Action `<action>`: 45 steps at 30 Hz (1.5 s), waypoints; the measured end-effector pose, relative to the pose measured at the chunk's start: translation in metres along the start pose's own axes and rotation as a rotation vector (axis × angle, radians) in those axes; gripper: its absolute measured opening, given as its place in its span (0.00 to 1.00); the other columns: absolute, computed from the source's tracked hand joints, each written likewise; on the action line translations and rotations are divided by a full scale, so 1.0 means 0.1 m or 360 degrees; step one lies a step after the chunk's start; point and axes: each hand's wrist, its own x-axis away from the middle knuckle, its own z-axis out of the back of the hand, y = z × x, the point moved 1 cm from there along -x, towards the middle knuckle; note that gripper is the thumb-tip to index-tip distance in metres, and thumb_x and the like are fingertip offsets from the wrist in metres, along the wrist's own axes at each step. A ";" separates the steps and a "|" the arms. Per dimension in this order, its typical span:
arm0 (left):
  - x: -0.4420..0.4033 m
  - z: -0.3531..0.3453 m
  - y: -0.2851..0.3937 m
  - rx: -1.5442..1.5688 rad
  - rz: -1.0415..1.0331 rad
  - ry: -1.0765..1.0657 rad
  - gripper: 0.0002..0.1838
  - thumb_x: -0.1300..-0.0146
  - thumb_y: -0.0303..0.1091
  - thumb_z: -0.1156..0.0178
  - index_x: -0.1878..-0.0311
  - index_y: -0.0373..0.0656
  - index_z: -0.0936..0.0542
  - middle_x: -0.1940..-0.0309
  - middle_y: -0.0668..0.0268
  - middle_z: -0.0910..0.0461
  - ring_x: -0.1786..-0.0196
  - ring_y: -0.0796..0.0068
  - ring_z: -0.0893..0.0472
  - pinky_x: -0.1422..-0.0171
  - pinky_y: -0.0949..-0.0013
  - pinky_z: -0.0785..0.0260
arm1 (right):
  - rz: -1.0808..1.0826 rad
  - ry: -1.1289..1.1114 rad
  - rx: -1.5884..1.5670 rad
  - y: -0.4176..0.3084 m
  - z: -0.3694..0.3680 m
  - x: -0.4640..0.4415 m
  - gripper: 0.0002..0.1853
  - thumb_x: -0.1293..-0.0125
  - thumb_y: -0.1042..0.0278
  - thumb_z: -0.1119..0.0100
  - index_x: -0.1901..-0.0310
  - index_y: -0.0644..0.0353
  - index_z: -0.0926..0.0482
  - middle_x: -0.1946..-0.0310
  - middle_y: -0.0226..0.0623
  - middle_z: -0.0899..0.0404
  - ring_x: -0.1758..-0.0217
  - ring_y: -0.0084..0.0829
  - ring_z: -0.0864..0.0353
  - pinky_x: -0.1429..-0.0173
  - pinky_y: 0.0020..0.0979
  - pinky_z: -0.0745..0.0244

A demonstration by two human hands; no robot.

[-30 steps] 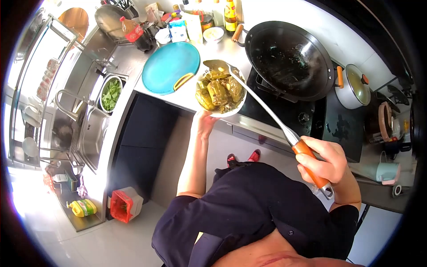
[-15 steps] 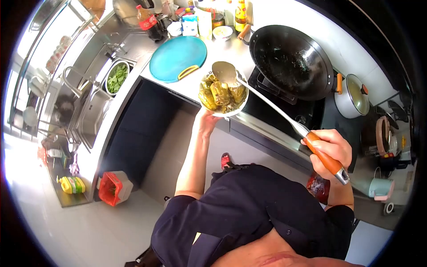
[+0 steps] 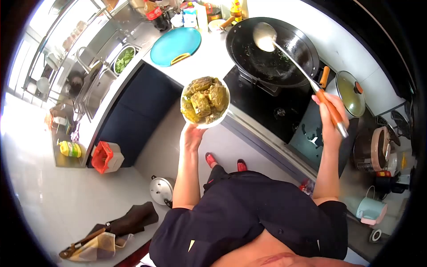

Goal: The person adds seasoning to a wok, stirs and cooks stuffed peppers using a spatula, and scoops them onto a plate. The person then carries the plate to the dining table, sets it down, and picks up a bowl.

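Observation:
In my left hand (image 3: 192, 135) is a white bowl (image 3: 228, 101), gripped from below and filled with glossy green-brown stuffed vegetables (image 3: 202, 100). The bowl is held in front of the counter edge. My right hand (image 3: 331, 116) is closed round the orange-brown handle of a metal ladle (image 3: 293, 61). The ladle's round head is over the left part of the black wok (image 3: 284, 73), which sits on the stove. Whether the ladle head touches the wok, I cannot tell.
A teal cutting board (image 3: 175, 46) lies on the counter, with a cola bottle (image 3: 154, 14) behind it. A lidded pot (image 3: 349, 94) stands right of the wok. The sink (image 3: 98, 93) is at the left. A pressure cooker (image 3: 161, 190) and a bin (image 3: 107, 157) are on the floor.
The ladle has moved from over the bowl to over the wok with my right hand. My left hand and the bowl are slightly lower and further left in view. The view has shifted.

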 end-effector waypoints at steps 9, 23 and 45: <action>1.97 0.38 -0.17 0.0060 -0.0495 0.0194 0.30 0.46 0.23 0.41 0.37 0.34 0.32 0.44 0.56 0.23 0.44 0.63 0.21 0.40 0.57 0.26 | -0.0729 0.0345 -0.0505 1.36 0.05 -0.06 0.22 0.31 0.61 0.41 0.45 0.71 0.29 0.53 0.50 0.20 0.49 0.43 0.17 0.45 0.37 0.21; 6.23 1.28 -1.85 0.0732 -0.1634 0.1051 0.36 0.51 0.18 0.44 0.34 0.35 0.34 0.42 0.57 0.25 0.42 0.61 0.22 0.38 0.58 0.28 | -0.0689 -0.1805 -0.0542 0.53 -2.72 1.97 0.17 0.29 0.64 0.45 0.42 0.56 0.28 0.58 0.36 0.20 0.61 0.28 0.18 0.60 0.23 0.26; 10.71 2.85 -2.75 0.0982 -0.3118 0.2213 0.34 0.46 0.28 0.46 0.33 0.35 0.36 0.38 0.53 0.29 0.36 0.54 0.28 0.31 0.50 0.34 | 0.1466 -0.3967 0.0020 -3.61 -4.53 9.33 0.14 0.46 0.62 0.45 0.67 0.66 0.18 0.76 0.50 0.18 0.76 0.40 0.17 0.66 0.41 0.21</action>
